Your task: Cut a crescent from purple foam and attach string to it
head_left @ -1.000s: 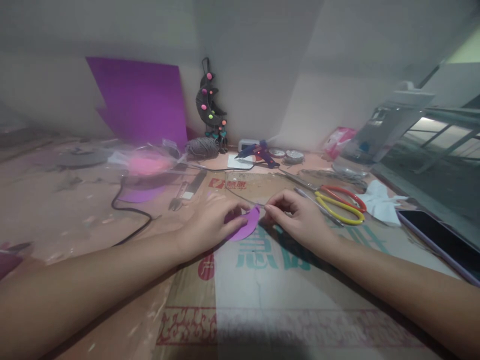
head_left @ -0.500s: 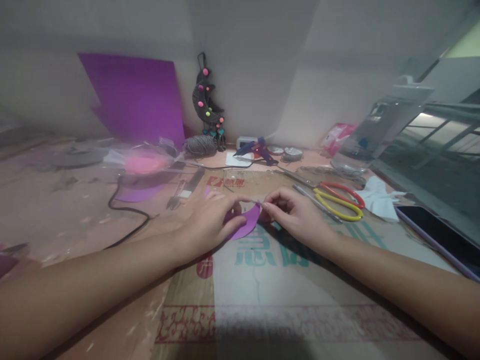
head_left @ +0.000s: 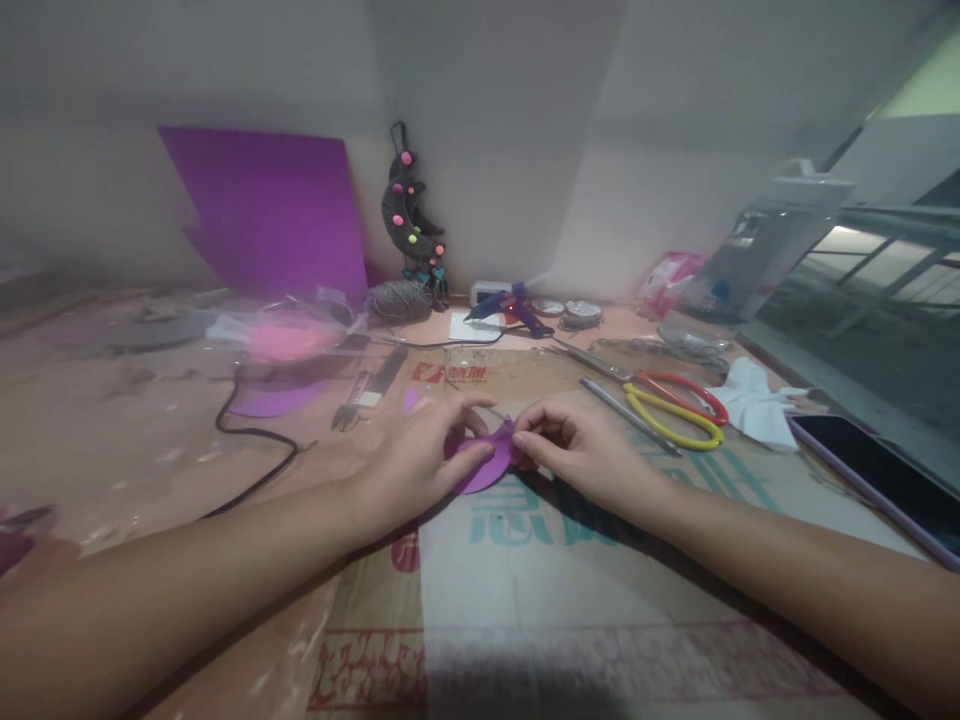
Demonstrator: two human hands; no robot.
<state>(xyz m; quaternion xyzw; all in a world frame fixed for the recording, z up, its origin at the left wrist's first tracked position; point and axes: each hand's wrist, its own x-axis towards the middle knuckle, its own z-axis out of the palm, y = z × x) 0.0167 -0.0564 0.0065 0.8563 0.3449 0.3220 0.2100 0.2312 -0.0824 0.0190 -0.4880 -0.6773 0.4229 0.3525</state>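
Note:
A purple crescent-shaped cutout [head_left: 486, 480], paper or thin foam, is held just above the printed cardboard [head_left: 510, 590]. My left hand [head_left: 431, 445] grips its left part with the thumb on top, the index finger stretched over it. At the cutout's pointed right tip, the thumb and fingers of my right hand [head_left: 577, 440] are closed in a pinch. Whether a thread is also between those fingertips cannot be made out. To the right of this hand lie scissors [head_left: 675, 410] with red and yellow handles and a grey pen-like stick [head_left: 630, 415].
A blue glue gun [head_left: 510, 305] stands at the back beside grey yarn [head_left: 397, 300]. A decorated dark crescent [head_left: 405, 215] and a purple sheet [head_left: 277, 215] lean on the wall. A cutter knife [head_left: 352, 400] lies left, a phone [head_left: 885, 480] right. A black cord [head_left: 262, 430] crosses the left side.
My right fingertips have moved in against the cutout's tip, and the tip is now bent up a little. The left index finger has lifted away from the tip. The view has tilted slightly upward.

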